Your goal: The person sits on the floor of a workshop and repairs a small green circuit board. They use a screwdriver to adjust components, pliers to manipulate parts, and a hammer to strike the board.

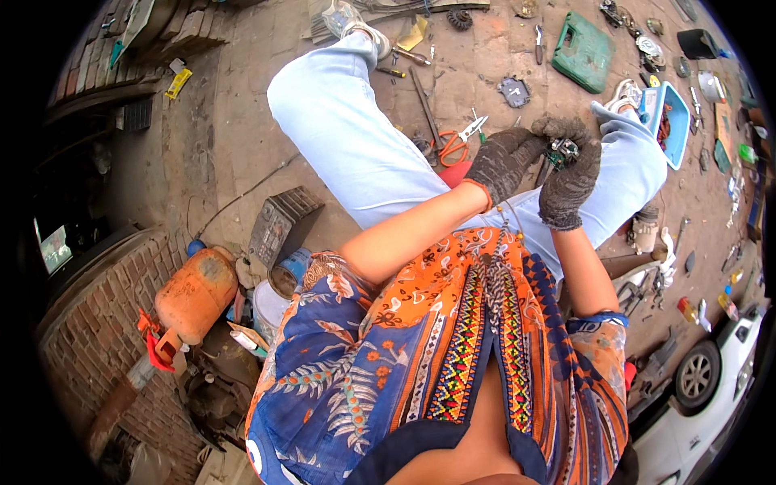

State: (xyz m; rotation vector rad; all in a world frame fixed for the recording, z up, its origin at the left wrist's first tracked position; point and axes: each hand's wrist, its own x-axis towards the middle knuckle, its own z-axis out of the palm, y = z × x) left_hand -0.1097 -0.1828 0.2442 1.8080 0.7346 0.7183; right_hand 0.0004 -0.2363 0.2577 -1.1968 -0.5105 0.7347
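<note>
Dusty paved ground [222, 109] spreads under the seated person, with a brick wall [109, 295] and an orange tank [196, 293] along its left edge and a white car [731, 360] at its near right corner. The gloved right hand [572, 174] curls around a small metal part [563, 150], held up off the ground between the knees, nearer the right one. The left hand [508, 164] sits close beside it, fingers together; whether they pinch the part too, I cannot tell. Thick knit fingertips could dull the feel, so the part might slip and drop onto the ground, where loose pieces such as a grey plate [513, 91] would make it hard to pick out. Scissors [474, 128] lie left of the hands, their blades bare; a careless reach there could nick a glove.
</note>
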